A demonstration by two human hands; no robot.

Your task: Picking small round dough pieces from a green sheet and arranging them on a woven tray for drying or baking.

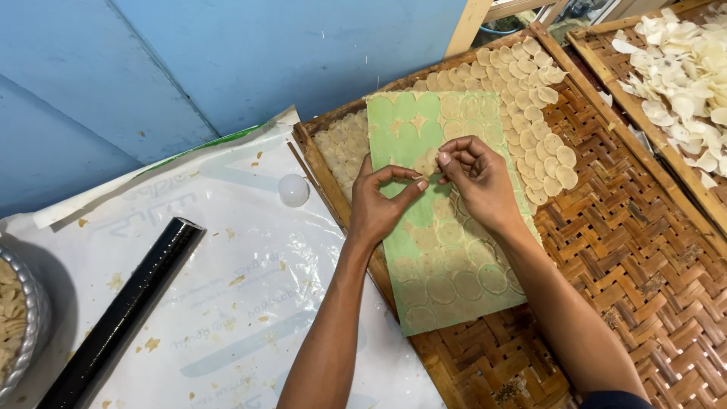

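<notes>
In the head view, a thin dough disc (426,161) is pinched between the left hand (381,203) and the right hand (477,178) over the green sheet (447,227). Rows of discs (541,113) are already laid on the far woven tray (644,250); many cut discs remain on the sheet's near part.

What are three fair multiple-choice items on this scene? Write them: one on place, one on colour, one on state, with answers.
1. Where does the green sheet lie?
A. on the woven bamboo tray
B. in the metal bowl
C. on the black roller

2. What colour is the roller?
A. white
B. black
C. green

3. What are the left hand and right hand doing?
A. resting flat, apart
B. gripping the roller
C. pinching a pale dough disc together

Answers: 1 A, the sheet rests across the weave. 2 B, it is glossy black. 3 C, both hands' fingertips meet on the disc above the sheet.
</notes>
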